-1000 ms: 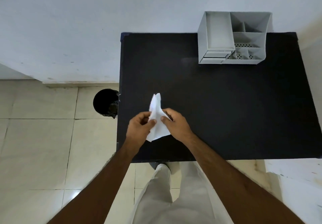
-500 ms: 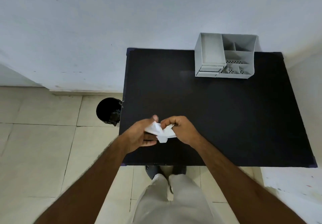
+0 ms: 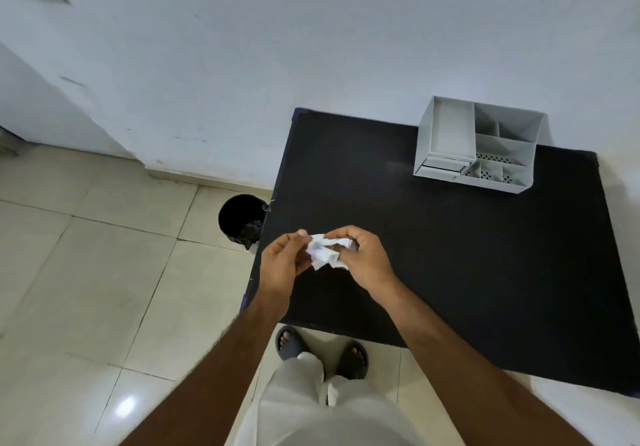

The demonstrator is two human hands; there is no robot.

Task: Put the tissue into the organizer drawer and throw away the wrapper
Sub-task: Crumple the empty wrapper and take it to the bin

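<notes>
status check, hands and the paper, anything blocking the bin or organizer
Left hand and right hand both pinching crumpled white paper over table edge. Organizer drawer shut, bin open on floor. Nothing in the way.

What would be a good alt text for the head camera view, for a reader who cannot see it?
Two bare hands, left hand and right hand, hold a crumpled white wrapper over the near left edge of a black table. A grey organizer stands at the table's far side, and a black bin sits on the floor left of the table.
</notes>
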